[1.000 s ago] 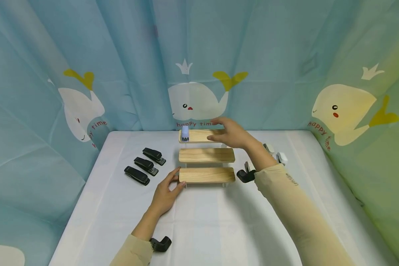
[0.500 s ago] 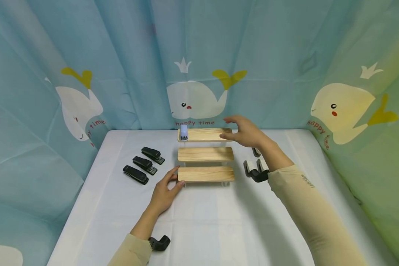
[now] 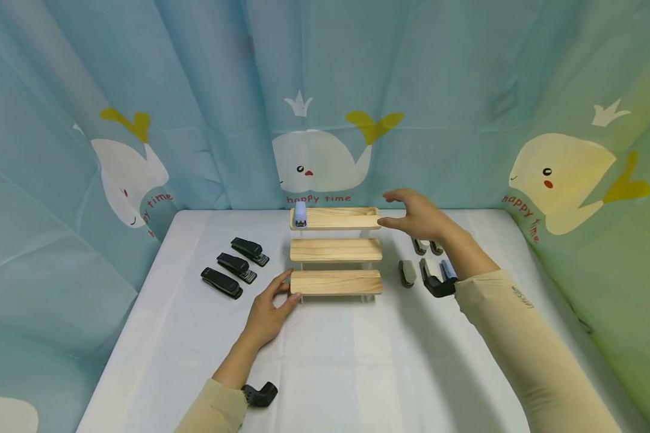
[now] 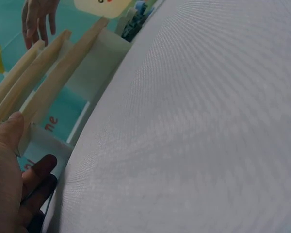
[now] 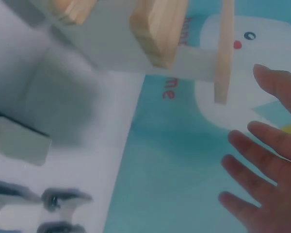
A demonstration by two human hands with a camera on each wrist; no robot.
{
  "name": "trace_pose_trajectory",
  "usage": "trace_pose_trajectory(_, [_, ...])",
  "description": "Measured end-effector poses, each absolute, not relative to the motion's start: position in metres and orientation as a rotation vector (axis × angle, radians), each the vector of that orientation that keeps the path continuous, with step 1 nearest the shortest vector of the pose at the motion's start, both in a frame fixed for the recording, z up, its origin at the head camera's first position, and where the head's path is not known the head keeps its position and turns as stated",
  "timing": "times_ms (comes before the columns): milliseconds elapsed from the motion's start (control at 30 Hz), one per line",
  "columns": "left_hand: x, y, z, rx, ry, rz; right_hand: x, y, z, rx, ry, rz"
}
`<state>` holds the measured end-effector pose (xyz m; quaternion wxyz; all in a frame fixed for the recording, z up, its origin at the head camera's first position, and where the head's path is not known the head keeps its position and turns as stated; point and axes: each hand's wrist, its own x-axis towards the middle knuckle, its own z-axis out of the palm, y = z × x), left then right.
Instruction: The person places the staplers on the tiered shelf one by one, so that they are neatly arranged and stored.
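A three-step wooden display riser (image 3: 336,250) with pale, see-through side supports stands at the middle of the table. On its top step, at the left end, sits a lavender stapler (image 3: 300,214). My left hand (image 3: 265,314) holds the left end of the lowest step; in the left wrist view its thumb (image 4: 12,128) lies on the wood and the other fingers are by the side support. My right hand (image 3: 419,214) hovers beside the right end of the top step, fingers spread and holding nothing. In the right wrist view its fingertips are apart from the wood.
Several small staplers, among them a grey one (image 3: 407,273), a white one (image 3: 430,269) and a blue one (image 3: 448,269), stand right of the riser, partly hidden by my right wrist. Black staplers (image 3: 236,267) lie in a slanted row at left. A whale-print curtain (image 3: 325,108) hangs behind.
My right hand has moved right, away from above the top step to beyond its right end, uncovering more of the staplers there. The left hand stays at the lowest step.
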<state>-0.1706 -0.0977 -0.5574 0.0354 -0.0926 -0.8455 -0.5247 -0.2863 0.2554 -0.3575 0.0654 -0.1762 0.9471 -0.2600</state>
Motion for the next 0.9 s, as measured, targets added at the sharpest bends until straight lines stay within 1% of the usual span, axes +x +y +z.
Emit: trace_pose_trajectory(900, [-0.172, -0.099, -0.557, -0.268, -2.613, -1.591, -0.296, 0.308, -0.384, -0.454, 2.855, -0.673])
